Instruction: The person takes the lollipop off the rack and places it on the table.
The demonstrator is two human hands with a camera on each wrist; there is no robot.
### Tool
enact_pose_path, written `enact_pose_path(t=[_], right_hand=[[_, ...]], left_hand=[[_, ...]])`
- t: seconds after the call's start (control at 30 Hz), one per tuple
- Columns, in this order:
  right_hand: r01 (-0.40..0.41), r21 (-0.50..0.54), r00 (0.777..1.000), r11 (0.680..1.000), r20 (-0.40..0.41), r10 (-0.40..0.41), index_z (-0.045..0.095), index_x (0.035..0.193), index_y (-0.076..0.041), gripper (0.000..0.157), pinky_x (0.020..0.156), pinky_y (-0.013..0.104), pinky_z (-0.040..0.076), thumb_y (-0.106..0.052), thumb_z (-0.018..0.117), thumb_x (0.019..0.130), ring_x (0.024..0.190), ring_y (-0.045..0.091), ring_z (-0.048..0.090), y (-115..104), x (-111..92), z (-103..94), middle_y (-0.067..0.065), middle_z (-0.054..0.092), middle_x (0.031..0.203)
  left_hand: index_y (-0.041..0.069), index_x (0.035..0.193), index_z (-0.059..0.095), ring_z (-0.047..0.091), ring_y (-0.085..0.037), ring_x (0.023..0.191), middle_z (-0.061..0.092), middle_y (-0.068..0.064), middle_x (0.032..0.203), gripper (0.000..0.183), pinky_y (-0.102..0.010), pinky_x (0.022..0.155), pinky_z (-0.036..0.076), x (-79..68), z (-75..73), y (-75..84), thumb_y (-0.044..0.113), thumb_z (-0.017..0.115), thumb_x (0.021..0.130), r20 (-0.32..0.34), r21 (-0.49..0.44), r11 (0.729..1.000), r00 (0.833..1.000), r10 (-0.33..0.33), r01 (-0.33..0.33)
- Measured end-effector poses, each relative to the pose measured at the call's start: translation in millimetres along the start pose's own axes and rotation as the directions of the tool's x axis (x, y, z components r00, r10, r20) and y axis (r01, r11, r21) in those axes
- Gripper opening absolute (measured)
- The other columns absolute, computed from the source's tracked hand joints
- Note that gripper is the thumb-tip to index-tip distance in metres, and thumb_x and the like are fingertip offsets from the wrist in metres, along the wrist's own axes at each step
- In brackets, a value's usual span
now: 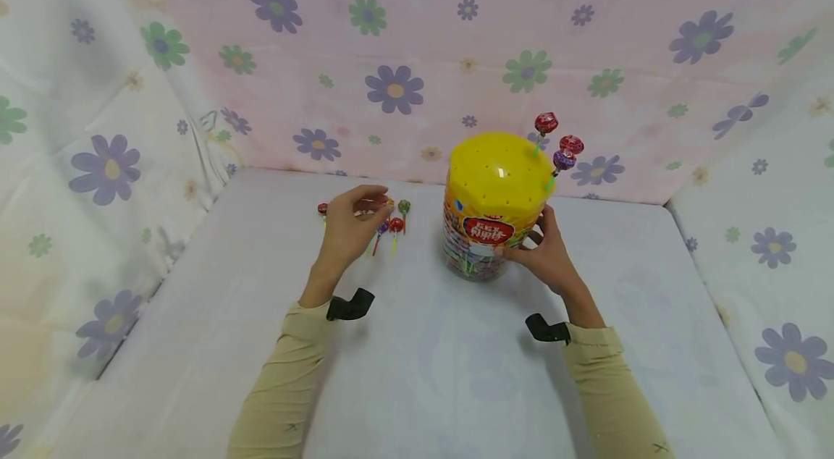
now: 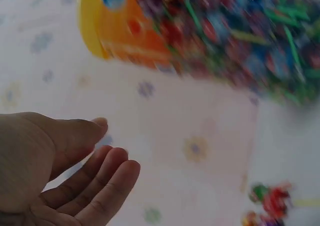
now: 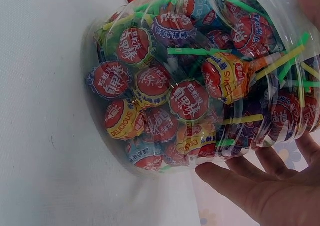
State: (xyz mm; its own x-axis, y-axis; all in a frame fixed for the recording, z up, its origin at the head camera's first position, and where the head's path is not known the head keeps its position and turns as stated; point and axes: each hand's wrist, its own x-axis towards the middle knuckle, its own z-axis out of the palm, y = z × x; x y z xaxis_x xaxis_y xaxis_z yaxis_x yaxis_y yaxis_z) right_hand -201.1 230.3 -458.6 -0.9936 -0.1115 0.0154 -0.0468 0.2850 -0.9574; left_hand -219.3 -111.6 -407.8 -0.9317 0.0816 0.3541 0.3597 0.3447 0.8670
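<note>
A clear jar (image 1: 474, 256) packed with wrapped lollipops stands upright on the table, capped by a yellow lid (image 1: 498, 169) with small holes. My right hand (image 1: 549, 256) grips the jar's right side, fingers and thumb spread round it; the right wrist view shows its fingers against the plastic. Three lollipops (image 1: 546, 123) stick up from the lid's right edge. Left of the jar, my left hand (image 1: 350, 231) hovers over several loose lollipops (image 1: 396, 225) and hides some. In the left wrist view, thumb and fingers (image 2: 120, 181) are loosely bent and apart, holding nothing.
The white table (image 1: 430, 372) ends at a flower-patterned pink cloth (image 1: 365, 82) behind, with similar cloth at both sides. Black wrist mounts (image 1: 352, 305) sit at both cuffs.
</note>
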Motion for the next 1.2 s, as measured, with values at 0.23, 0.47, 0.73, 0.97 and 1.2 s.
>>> enact_pose_path(t=[0.23,0.47,0.73,0.97,1.2], right_hand=[[0.004,0.007,1.000,1.000,0.003,-0.004,0.016,0.157,-0.022,0.097,0.111,0.066,0.039,-0.012,0.082,0.087,0.146,0.046,0.034,0.7,0.6,-0.9,0.017,0.032,0.156],[-0.004,0.004,1.000,1.000,0.000,0.004,0.017,0.156,-0.023,0.096,0.111,0.066,0.039,-0.013,0.082,0.087,0.146,0.047,0.034,0.8,0.7,-3.3,0.017,0.032,0.156],[0.002,-0.007,1.000,1.000,-0.001,-0.002,0.019,0.155,-0.022,0.094,0.112,0.064,0.039,-0.014,0.083,0.086,0.146,0.045,0.035,1.5,2.9,0.0,0.016,0.034,0.155],[0.003,-0.007,1.000,1.000,-0.009,-0.003,0.021,0.154,-0.023,0.094,0.111,0.063,0.041,-0.014,0.084,0.084,0.145,0.045,0.036,2.0,4.0,0.4,0.015,0.035,0.154],[0.023,-0.005,1.000,1.000,-0.003,-0.023,0.019,0.155,-0.021,0.096,0.111,0.063,0.041,-0.005,0.081,0.084,0.144,0.046,0.037,2.7,3.0,-3.9,0.017,0.034,0.153]], left_hand=[[-0.005,0.119,0.069,0.069,-0.028,0.101,0.070,-0.020,0.116,0.027,-0.026,0.087,0.060,14.6,32.1,61.2,0.000,0.071,0.093,0.005,-0.201,0.965,0.985,0.171,-0.167],[-0.007,0.123,0.065,0.068,-0.028,0.109,0.068,-0.019,0.123,0.028,-0.031,0.091,0.060,34.5,68.0,109.5,-0.002,0.066,0.096,0.051,-0.289,0.936,0.973,0.225,-0.201],[-0.003,0.133,0.061,0.067,-0.025,0.115,0.066,-0.017,0.129,0.036,-0.023,0.096,0.056,57.6,99.1,137.7,0.000,0.065,0.097,0.133,-0.286,0.944,0.969,0.210,-0.165],[-0.003,0.137,0.058,0.066,-0.021,0.118,0.064,-0.016,0.133,0.039,-0.018,0.096,0.054,68.4,118.5,146.5,0.000,0.063,0.098,0.191,-0.287,0.950,0.964,0.186,-0.127],[-0.004,0.138,0.056,0.065,-0.022,0.118,0.066,-0.016,0.129,0.041,-0.017,0.095,0.054,73.8,127.7,152.3,-0.002,0.063,0.098,0.205,-0.260,0.955,0.959,0.197,-0.141]])
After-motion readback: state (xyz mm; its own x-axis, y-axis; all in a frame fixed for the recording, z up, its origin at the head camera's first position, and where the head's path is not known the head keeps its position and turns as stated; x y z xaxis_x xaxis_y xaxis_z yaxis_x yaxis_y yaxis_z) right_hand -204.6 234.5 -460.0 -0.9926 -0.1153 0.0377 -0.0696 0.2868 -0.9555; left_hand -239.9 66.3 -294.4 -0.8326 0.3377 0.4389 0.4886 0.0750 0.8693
